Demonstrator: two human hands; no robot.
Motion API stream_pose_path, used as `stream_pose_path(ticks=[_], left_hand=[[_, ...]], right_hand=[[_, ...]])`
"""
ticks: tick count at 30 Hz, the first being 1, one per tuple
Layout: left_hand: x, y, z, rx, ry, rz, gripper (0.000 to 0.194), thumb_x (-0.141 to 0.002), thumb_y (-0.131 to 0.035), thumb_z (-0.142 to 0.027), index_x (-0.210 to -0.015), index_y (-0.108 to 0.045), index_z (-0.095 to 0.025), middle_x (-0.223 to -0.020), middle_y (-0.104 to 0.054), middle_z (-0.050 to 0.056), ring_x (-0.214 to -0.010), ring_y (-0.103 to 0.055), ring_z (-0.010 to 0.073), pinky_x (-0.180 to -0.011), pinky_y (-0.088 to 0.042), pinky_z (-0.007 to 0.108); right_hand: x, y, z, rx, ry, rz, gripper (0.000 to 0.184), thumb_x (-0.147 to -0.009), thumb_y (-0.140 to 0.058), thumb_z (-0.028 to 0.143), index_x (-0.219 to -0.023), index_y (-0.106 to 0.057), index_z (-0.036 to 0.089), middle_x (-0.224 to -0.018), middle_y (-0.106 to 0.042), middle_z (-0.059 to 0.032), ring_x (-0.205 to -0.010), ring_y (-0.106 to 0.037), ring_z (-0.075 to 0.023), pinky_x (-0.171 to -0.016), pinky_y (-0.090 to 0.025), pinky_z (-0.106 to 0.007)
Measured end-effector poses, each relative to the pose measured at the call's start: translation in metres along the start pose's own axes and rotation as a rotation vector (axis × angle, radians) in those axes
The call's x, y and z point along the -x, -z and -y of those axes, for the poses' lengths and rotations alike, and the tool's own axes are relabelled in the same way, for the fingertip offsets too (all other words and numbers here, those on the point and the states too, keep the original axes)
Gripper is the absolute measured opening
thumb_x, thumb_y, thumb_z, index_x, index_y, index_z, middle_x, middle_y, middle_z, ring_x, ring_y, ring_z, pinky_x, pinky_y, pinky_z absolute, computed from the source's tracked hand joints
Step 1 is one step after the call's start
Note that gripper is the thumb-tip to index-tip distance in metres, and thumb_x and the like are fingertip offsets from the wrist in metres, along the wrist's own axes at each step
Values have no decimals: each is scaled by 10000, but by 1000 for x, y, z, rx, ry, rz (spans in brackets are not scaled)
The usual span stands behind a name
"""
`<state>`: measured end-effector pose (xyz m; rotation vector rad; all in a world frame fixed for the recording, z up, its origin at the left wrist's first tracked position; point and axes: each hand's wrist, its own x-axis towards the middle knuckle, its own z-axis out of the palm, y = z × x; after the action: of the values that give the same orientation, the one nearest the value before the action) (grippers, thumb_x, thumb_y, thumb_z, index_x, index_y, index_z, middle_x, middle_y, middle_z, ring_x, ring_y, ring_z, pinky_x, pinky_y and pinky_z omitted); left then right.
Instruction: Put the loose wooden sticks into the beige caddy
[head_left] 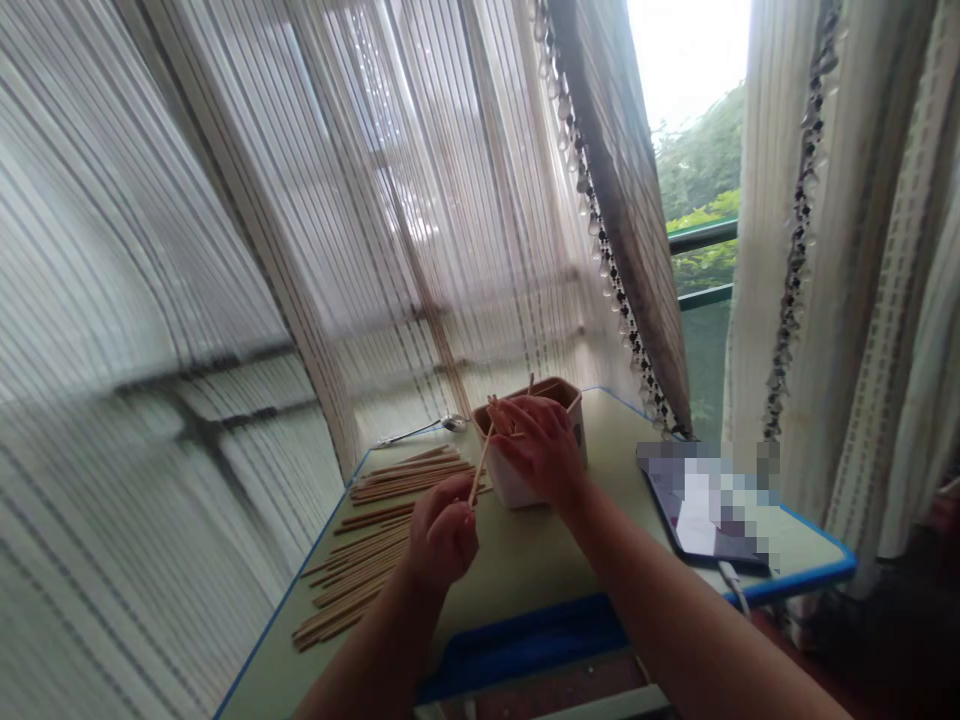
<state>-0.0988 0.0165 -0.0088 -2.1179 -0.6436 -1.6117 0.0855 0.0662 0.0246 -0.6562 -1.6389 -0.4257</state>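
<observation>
My left hand (445, 530) is closed on the lower end of a thin wooden chopstick (481, 468), which slants up to my right hand. Above the near rim of a pale, open-topped box (517, 485), my right hand (536, 440) has its fingers curled round chopsticks; light stick ends show by its fingertips. How many it holds is hidden. Another stick end (532, 382) rises behind that hand, at the box. Left of the box, several loose chopsticks (360, 565) lie in rough rows on the table (517, 560), some of them partly behind my left hand and forearm.
A metal spoon (452, 423) lies at the table's far left edge. To the right rests a tablet (697, 510) with a white cable (733, 588) at its near edge. Striped sheer curtains (420, 220) hang close behind the table, which has a blue edge.
</observation>
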Motion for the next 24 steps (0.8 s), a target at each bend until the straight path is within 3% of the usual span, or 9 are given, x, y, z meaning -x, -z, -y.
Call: stream_pose_path(ticks=[4,7,13,16,19,21,24], left_hand=[[-2,5,-3,-37,-69,14,212,-847,-516,-364,-717,-487,-199,-773,-642,56,-655,-616,138,-549,-518,253],[-1,5,-3,-36,-114,9,171,-839,-537,-326,-734,-492,-199,-799,-645,52,-670,-620,137,-555,-519,251],[-1,1,-3,-88,-175,-32,64,-851,-520,-261,-849,-473,-217,-876,-646,61,-744,-630,146,-598,-531,268],[-6,-5,-7,-37,-187,-29,165,-858,-500,-255,-1012,-445,-244,-993,-621,82,-860,-625,172,-630,-540,289],[-10,-11,-9,82,-82,-120,340,-863,-475,-260,-1185,-368,-251,-1062,-556,102,-912,-585,178,-620,-534,284],[-12,-12,-10,90,-1,-156,350,-852,-482,-224,-1188,-382,-223,-1029,-530,96,-876,-561,166,-636,-525,288],[-13,-11,-8,-19,42,-66,308,-832,-506,-168,-1128,-424,-186,-1013,-520,92,-838,-543,152,-686,-509,304]], right_hand=[[0,4,0,42,84,64,359,-854,-557,312,-1209,-562,367,-1113,-606,-19,-1029,-508,-194,-927,-402,-364],[1,6,1,47,119,44,344,-834,-573,283,-1167,-599,362,-1096,-595,-26,-1033,-493,-197,-925,-401,-360],[5,5,1,30,145,137,307,-797,-595,289,-1097,-639,342,-1158,-563,-30,-1097,-447,-227,-953,-394,-383],[5,3,1,35,126,51,223,-828,-580,271,-1027,-657,336,-1099,-590,-28,-1059,-475,-209,-925,-416,-363],[2,5,-1,-85,45,-71,182,-847,-543,200,-987,-629,280,-1054,-601,-42,-1017,-513,-193,-899,-436,-360],[1,7,-3,-230,-71,-150,142,-872,-486,169,-956,-577,238,-994,-606,-47,-957,-549,-173,-861,-456,-348],[-2,8,-7,-349,-259,-262,96,-904,-417,177,-916,-504,214,-904,-593,-43,-852,-570,-153,-780,-470,-328]])
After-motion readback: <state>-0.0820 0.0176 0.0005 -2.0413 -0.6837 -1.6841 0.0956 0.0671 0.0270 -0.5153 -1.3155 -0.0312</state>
